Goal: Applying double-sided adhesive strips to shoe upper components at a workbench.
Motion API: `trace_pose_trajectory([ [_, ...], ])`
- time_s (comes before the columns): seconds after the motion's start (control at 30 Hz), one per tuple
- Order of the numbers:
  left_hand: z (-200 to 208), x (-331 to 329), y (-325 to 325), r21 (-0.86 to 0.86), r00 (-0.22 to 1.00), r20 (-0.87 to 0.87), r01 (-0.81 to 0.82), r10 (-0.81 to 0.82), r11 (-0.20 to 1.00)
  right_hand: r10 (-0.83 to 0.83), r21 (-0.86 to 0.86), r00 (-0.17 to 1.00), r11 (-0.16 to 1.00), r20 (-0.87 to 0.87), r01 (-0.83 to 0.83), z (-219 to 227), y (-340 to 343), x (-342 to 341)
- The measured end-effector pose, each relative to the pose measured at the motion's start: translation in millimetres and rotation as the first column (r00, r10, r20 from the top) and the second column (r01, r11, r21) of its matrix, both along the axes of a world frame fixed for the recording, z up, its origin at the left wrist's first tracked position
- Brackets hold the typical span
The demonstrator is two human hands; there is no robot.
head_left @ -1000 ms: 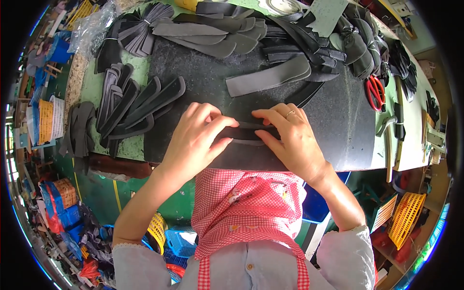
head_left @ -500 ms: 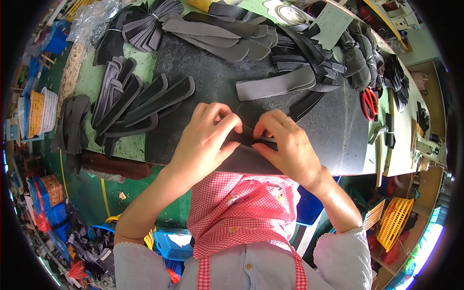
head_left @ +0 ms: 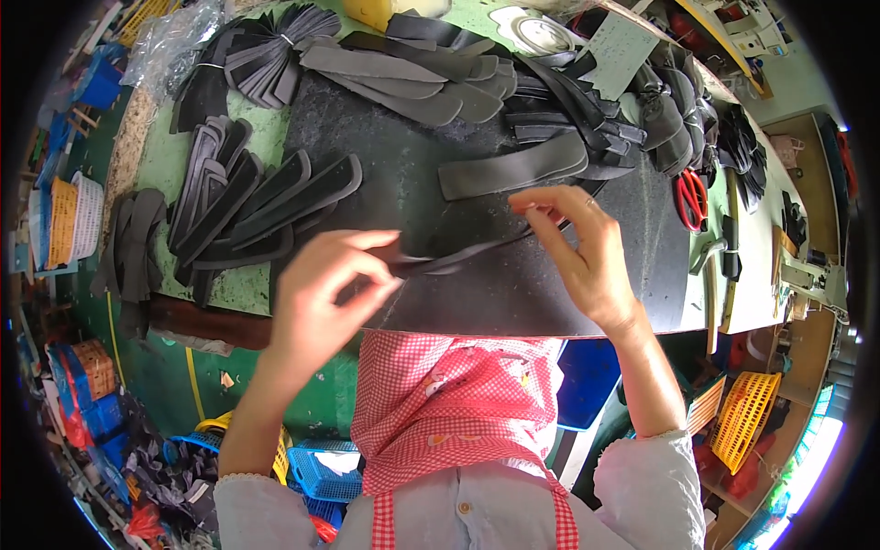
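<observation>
A narrow black strip of sheet material (head_left: 466,255) sags between my hands, just above the dark work mat (head_left: 440,307). My left hand (head_left: 325,284) holds its left end, with the fingertips partly smeared by motion. At the strip's other end, my right hand (head_left: 587,257) is closed in a pinch, its fingers partly hiding that end. Beyond the strip lies a wide grey strip (head_left: 513,167) with a rounded end. Several black, rounded-edged pieces (head_left: 302,197) are fanned out to the left of the mat.
Grey strips (head_left: 394,82) and tied black bundles (head_left: 275,55) line the table's far side. Red-handled scissors (head_left: 691,199) lie at the right, near a metal tool (head_left: 708,255). The table's front edge runs close to my apron (head_left: 458,394). Blue baskets (head_left: 323,469) stand below.
My hands have moved apart, the left one leftward and the right one rightward and slightly away from me. The black strip between them is now drawn out lengthwise, where before it was bunched under my fingers.
</observation>
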State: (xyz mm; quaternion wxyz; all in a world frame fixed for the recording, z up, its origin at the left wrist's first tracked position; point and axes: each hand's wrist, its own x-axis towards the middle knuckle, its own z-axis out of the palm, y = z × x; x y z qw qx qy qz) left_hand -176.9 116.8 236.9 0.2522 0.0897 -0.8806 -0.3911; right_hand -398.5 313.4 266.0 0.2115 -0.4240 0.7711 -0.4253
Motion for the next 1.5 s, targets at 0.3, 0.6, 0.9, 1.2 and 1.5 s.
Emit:
trace_pose_trajectory([
  [0.3,-18,-19,29,-0.059,0.998,-0.027,0.058,-0.06,0.997,0.284,0.156,0.832,0.959,-0.476,-0.238,-2,-43,20],
  [0.6,22,54,-19,0.131,0.961,-0.073,-0.254,0.265,0.958,0.302,0.22,0.918,0.943,-0.258,-0.248,-6,-36,-12],
  [0.9,16,36,-28,-0.144,0.971,0.018,-0.235,0.24,0.961,0.097,0.079,0.97,0.994,-0.221,-0.082,3,-23,-11],
  [1.2,-24,8,56,-0.255,0.959,0.258,0.18,-0.113,0.95,0.175,0.265,0.741,0.964,-0.648,0.004,-5,38,-59],
  [1.5,-26,31,61,-0.34,0.936,0.351,0.133,-0.005,0.931,0.012,0.106,0.993,0.994,-0.121,0.001,39,28,-16],
])
